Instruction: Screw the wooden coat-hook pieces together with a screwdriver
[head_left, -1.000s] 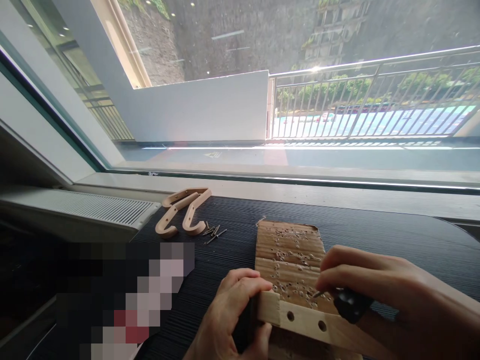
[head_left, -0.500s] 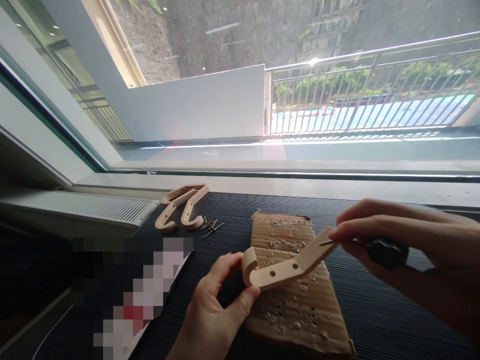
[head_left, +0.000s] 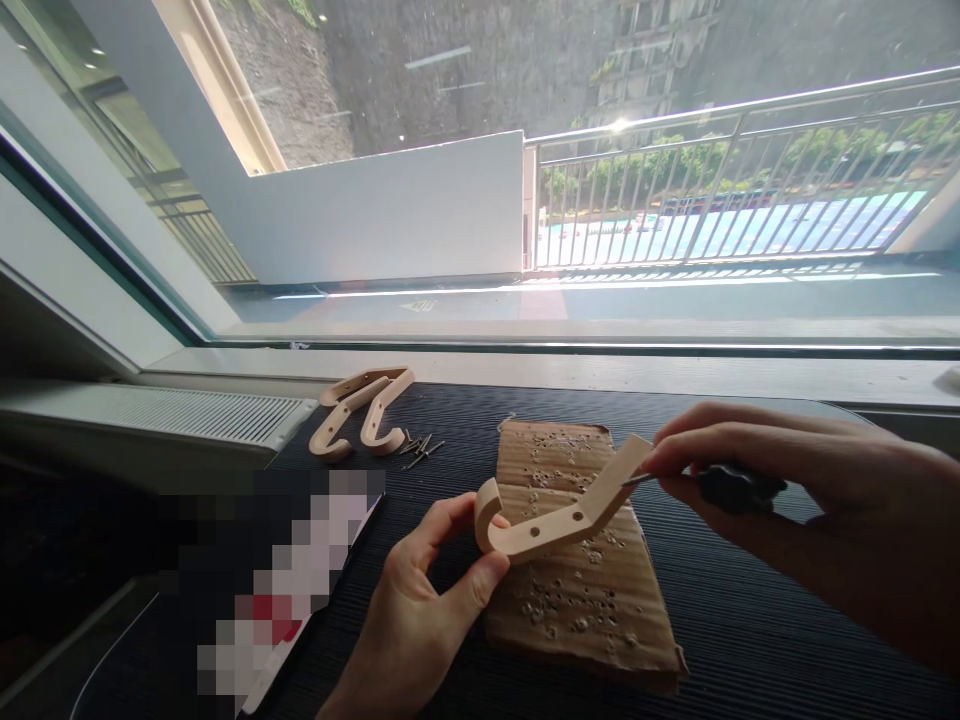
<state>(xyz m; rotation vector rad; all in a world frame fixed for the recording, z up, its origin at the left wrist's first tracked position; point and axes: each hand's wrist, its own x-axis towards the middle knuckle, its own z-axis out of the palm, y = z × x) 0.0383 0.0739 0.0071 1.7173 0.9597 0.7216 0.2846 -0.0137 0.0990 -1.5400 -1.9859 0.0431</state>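
A pale wooden hook (head_left: pixel 556 528) with two holes in its middle section is held over a piece of corrugated cardboard (head_left: pixel 585 610) full of punctures. My left hand (head_left: pixel 435 590) pinches the curled end between thumb and fingers. In my right hand (head_left: pixel 787 490) is a screwdriver (head_left: pixel 739 488) with a dark handle, its thin shaft pointing left. Its tip lies at the edge of the hook's straight end; I cannot tell whether it presses in. The right fingertips are close to that end, perhaps touching it.
Several similar wooden hooks (head_left: pixel 382 418) lie at the table's back left, beside a small pile of screws (head_left: pixel 422 448). A blurred-out flat object (head_left: pixel 300 590) is at the left. Behind the black table (head_left: pixel 750 620) are a window sill (head_left: pixel 480 368) and a vent grille (head_left: pixel 217 412).
Both hands and the hook have shifted slightly left and up in the picture. The screwdriver tip has gone from over the hook's end face to its lower edge.
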